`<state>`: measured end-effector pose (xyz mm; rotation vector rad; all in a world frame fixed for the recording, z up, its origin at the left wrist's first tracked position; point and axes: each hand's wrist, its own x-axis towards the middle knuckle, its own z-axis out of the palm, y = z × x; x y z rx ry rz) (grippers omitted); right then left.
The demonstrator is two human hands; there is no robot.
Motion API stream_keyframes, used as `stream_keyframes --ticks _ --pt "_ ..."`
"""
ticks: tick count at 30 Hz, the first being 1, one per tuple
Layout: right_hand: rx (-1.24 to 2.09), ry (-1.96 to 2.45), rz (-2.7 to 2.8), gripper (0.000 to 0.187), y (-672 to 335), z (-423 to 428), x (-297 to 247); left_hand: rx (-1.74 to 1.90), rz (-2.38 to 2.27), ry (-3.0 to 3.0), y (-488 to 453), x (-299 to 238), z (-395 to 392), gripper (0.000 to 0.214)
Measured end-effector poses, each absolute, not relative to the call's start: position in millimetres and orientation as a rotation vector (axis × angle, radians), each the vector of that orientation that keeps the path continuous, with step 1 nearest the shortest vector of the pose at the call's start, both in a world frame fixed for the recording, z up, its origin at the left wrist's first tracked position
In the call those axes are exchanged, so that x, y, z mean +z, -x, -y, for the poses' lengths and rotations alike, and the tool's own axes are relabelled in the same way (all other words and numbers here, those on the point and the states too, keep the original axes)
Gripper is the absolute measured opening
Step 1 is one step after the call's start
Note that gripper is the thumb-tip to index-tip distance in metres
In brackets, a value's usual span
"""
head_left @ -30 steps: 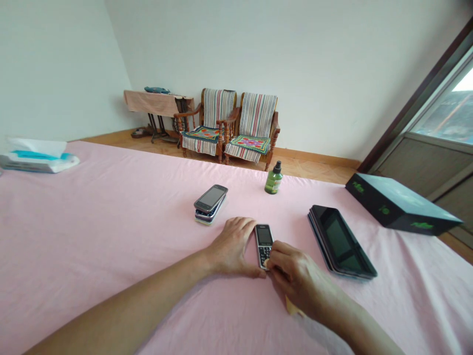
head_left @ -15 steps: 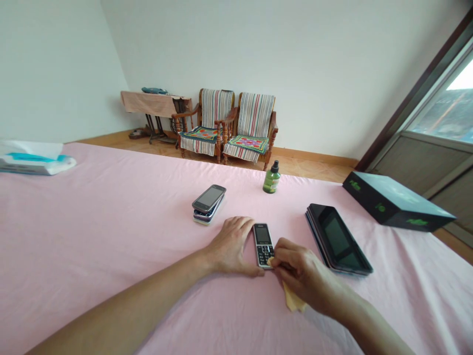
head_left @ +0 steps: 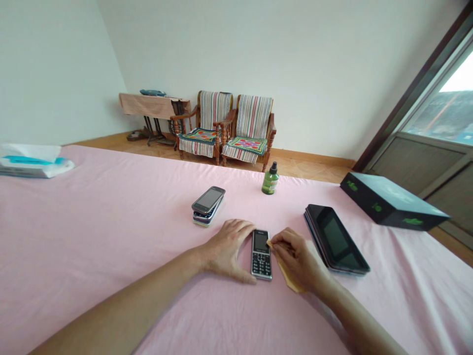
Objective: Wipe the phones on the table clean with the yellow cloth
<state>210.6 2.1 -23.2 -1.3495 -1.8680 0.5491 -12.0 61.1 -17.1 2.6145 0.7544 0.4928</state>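
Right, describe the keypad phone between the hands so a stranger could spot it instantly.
On the pink sheet, look between the person's left hand and right hand. There lies a small black phone, flat and face up. Unlike the touchscreen phone topping the nearby stack, it has a physical keypad.

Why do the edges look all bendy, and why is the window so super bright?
In the head view, the picture bends near its edges, so the dark window frame slants. The window glows blown-out white at its top, much brighter than the pale wall.
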Motion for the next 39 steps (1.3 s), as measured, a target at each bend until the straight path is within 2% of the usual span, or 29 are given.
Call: stream_keyframes --ticks 10,15,25,30,34,39 --pt "0.477 1.319 1.788 0.013 -203 -10 -34 0.452 -0.728 -2.629 12 -16 -61 0.103" --pt "0.48 1.265 1.929 0.022 -202 6 -27 0.455 -0.741 -2.626 12 -16 -61 0.104" --pt "0.684 1.239 2.1 0.022 -198 34 -4 0.478 -0.74 -2.597 12 -17 -62 0.106" --pt "0.378 1.376 1.946 0.017 -200 -7 -7 0.485 -0.747 -2.591 11 -17 -61 0.106" --pt "0.324 1.363 1.951 0.017 -196 -38 -20 0.497 -0.741 -2.586 11 -15 -60 0.105" --pt "0.304 1.323 2.004 0.022 -192 -37 -27 0.51 -0.751 -2.575 11 -15 -59 0.103"
